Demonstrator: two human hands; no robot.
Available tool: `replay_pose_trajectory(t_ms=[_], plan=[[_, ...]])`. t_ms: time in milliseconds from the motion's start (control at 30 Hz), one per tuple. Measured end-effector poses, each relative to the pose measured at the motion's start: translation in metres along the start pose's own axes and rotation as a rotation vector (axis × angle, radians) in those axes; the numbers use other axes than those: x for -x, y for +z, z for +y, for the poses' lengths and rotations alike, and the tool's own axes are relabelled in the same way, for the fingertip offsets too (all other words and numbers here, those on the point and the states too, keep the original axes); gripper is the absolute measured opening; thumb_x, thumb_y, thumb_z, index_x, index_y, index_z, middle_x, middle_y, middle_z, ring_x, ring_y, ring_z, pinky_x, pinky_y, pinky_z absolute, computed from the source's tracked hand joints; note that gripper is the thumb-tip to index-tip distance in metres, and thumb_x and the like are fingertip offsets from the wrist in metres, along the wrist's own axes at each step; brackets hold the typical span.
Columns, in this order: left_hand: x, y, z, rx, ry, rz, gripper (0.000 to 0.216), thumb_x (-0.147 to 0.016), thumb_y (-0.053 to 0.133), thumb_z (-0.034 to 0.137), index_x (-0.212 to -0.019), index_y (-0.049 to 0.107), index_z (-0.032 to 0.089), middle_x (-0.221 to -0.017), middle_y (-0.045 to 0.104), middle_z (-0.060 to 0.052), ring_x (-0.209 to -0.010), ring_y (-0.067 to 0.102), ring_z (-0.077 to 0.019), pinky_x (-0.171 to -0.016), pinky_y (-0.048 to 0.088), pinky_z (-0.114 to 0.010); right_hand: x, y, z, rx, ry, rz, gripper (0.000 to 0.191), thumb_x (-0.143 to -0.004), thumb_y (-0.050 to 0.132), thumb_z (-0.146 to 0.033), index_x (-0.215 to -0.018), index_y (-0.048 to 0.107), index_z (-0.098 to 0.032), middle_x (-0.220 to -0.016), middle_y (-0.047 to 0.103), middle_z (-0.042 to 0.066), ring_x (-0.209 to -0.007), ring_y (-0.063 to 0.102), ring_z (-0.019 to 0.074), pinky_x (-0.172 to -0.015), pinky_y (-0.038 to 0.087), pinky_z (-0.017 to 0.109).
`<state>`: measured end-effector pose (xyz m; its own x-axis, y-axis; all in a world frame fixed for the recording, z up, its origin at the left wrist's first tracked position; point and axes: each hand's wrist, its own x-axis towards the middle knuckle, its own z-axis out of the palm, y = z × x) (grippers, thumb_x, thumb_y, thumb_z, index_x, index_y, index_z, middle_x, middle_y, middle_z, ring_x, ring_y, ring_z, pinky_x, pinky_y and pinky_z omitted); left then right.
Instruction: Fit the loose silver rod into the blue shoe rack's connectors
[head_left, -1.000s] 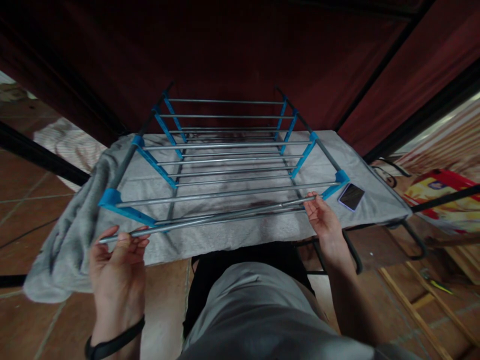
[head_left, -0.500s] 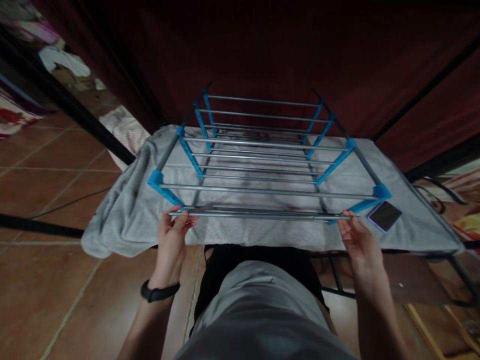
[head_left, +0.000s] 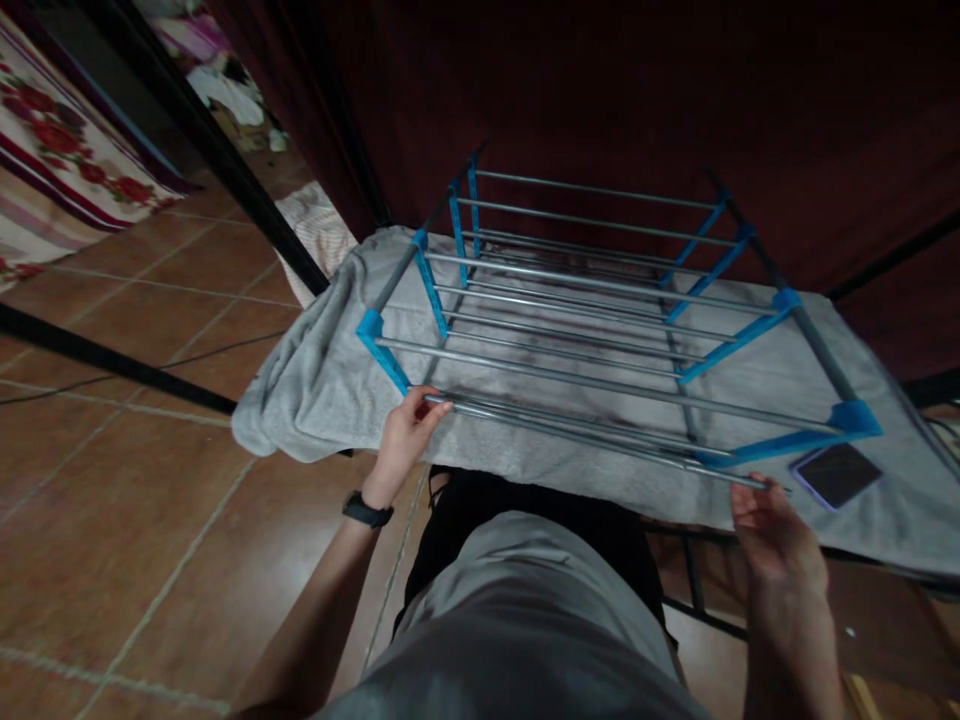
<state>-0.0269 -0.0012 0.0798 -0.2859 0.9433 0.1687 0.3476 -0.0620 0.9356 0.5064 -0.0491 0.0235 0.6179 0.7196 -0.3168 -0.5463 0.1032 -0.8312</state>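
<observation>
1. The metal rod is thin, round and dull grey, with a faint sheen. It runs across the lower middle of the frame, sloping down to the right along the near edge of the rack.
2. The left hand, at centre left, has its fingers curled narrowly around the rod's left end. The right hand, at lower right, holds the other end with its fingertips closed on it from below. Its thumb is hard to make out.
3. The rack is made of slim steel bars joined by bright blue plastic side pieces. One corner block stands just above the right hand.
4. The tiers overlap in this view, so the bars cannot be counted surely. Other bars lie tight beside the held one.
5. Under the rack lies one grey towel, soft, napped and rumpled at its left edge. Its right side is cut off by the frame.
6. One dark, flat phone rests on the towel near the right hand.
7. One black wristband circles the left wrist.
8. The floor tiles at lower left are reddish brown and smooth. A floral cloth sits at upper left. Dark red fabric fills the top, with its folds lost in shadow.
</observation>
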Motion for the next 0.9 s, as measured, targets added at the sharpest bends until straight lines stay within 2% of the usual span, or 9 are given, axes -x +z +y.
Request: replay_pose_trajectory(t_ms=[100,200,300,433,567,733,900], plan=[[-0.002,-0.004,-0.001,-0.15,0.096,-0.056,0.028,-0.079,0.072,0.046,-0.095,0.068,0.022,-0.073,0.065,0.0,-0.066,0.057,-0.0158,-0.065,0.043,-0.026,-0.001,-0.001,0.002,0.0,0.026,0.01,0.014,-0.081,0.062,-0.009,-0.082,0.069,-0.021,-0.087,0.067,0.0,-0.078,0.068,0.0104,-0.078,0.062,0.021],[-0.004,-0.008,-0.004,-0.362,0.205,-0.142,0.031,-0.088,0.061,0.047,-0.105,0.066,0.021,-0.086,0.067,-0.004,-0.076,0.061,-0.0178,-0.073,0.047,-0.028,0.0,0.0,0.002,-0.01,0.033,0.023,0.016,-0.081,0.06,-0.004,-0.083,0.069,-0.018,-0.088,0.067,0.001,-0.08,0.068,0.0099,-0.081,0.061,0.02],[-0.005,-0.01,-0.009,-0.681,0.318,-0.194,0.029,-0.095,0.051,0.04,-0.113,0.064,0.02,-0.098,0.066,-0.009,-0.09,0.063,-0.0217,-0.079,0.047,-0.031,-0.001,0.0,0.001,-0.018,0.043,0.061,0.019,-0.081,0.056,-0.002,-0.082,0.069,-0.016,-0.088,0.068,0.002,-0.081,0.069,0.0105,-0.079,0.061,0.022],[-0.004,-0.011,-0.012,-1.014,0.39,-0.246,0.033,-0.097,0.042,0.022,-0.124,0.062,0.022,-0.098,0.064,-0.012,-0.094,0.062,-0.0244,-0.081,0.047,-0.034,-0.003,-0.003,0.0,-0.024,0.049,0.07,0.018,-0.084,0.056,-0.005,-0.078,0.068,-0.016,-0.087,0.068,0.001,-0.079,0.069,0.0103,-0.076,0.062,0.022],[-0.004,-0.01,-0.014,-1.08,0.401,-0.256,0.043,-0.094,0.042,0.013,-0.133,0.056,0.023,-0.099,0.064,-0.012,-0.095,0.062,-0.0247,-0.082,0.047,-0.034,-0.001,-0.002,-0.001,-0.021,0.056,0.049,0.011,-0.086,0.061,-0.013,-0.08,0.068,-0.017,-0.083,0.067,0.0,-0.07,0.068,0.0091,-0.072,0.062,0.021],[-0.006,-0.012,-0.015,-1.082,0.394,-0.243,0.043,-0.092,0.043,0.011,-0.131,0.057,0.021,-0.098,0.064,-0.012,-0.094,0.062,-0.0251,-0.082,0.047,-0.034,-0.001,-0.001,-0.001,-0.035,0.047,0.073,0.009,-0.086,0.066,-0.02,-0.077,0.065,-0.019,-0.077,0.065,-0.002,-0.063,0.065,0.0085,-0.068,0.062,0.021],[-0.006,-0.014,-0.015,-1.062,0.39,-0.225,0.043,-0.09,0.041,0.009,-0.128,0.059,0.019,-0.1,0.064,-0.013,-0.095,0.062,-0.0265,-0.082,0.048,-0.036,0.0,0.0,0.0,-0.033,0.039,0.015,0.005,-0.083,0.066,-0.017,-0.079,0.067,-0.019,-0.082,0.068,-0.001,-0.07,0.068,0.0093,-0.074,0.062,0.021]])
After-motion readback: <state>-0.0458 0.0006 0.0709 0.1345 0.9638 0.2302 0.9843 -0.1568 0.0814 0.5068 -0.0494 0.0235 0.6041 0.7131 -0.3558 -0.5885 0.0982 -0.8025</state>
